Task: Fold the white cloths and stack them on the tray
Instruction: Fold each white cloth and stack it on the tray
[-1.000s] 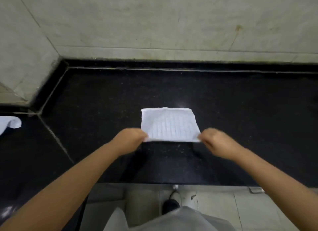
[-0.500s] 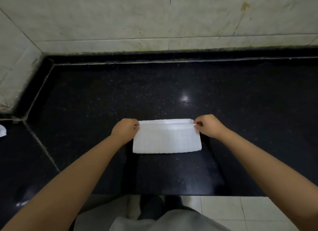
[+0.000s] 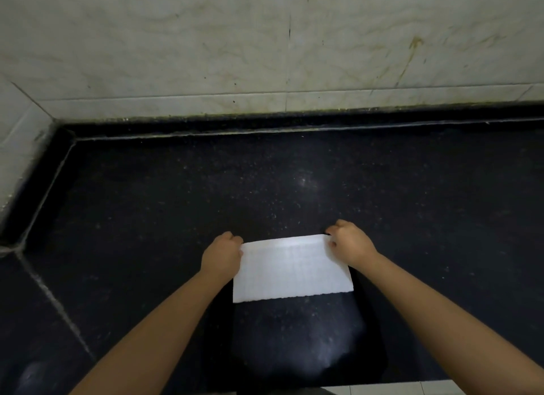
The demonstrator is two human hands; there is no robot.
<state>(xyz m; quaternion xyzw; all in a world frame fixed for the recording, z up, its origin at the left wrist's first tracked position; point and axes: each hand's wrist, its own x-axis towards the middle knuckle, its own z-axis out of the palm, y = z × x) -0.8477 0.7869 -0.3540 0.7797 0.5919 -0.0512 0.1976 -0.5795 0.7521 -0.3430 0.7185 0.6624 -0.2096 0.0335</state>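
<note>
Black speckled counter (image 3: 294, 174), glossy, bounded at the back by a pale marbled tile wall (image 3: 265, 41) and at the left by an angled tile return, with a dark raised lip along both. Broad bare stone behind the hands and out to the right, reaching the frame edge. White cloth (image 3: 291, 269) lying flat near the front edge, folded into a rectangle, far edge slightly tilted, near edge straight and short of the counter's rim. Left hand (image 3: 222, 258) at the far left corner, fingers curled and pinching that corner. Right hand (image 3: 350, 244) at the far right corner, fingers curled and pinching likewise. Forearms flanking the cloth on either side. Pale floor tile (image 3: 412, 388) visible below the front rim.
</note>
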